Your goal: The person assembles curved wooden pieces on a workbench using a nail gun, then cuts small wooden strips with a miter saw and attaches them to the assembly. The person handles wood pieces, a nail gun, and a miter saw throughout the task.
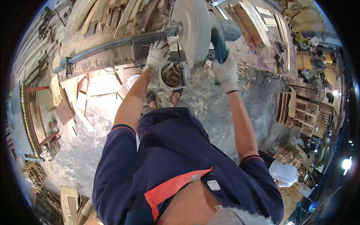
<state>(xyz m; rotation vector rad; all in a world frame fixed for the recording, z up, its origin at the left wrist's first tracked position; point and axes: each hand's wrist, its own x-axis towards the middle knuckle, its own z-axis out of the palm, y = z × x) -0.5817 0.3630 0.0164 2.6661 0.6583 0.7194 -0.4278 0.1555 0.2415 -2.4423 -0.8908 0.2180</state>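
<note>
A miter saw with a large grey blade guard [195, 32] stands at the top centre, its blade side near my left hand. My right hand [227, 73], in a whitish work glove, is closed round the saw's teal handle [220, 50]. My left hand [158, 55], gloved and with a watch at the wrist, rests at the dark metal fence [140, 47], left of the guard. Its fingers are bent, and whatever they press on is hidden. Just right of those fingers lies a small pale wood block [173, 44], close to the guard.
Below the saw stands a white bucket [161, 79] of wood offcuts, close to my feet. Long wood strips [125, 18] lie behind the fence, and planks [253, 22] lie right of the saw. Another person [284, 173] is at the lower right. A fan [314, 89] stands farther right.
</note>
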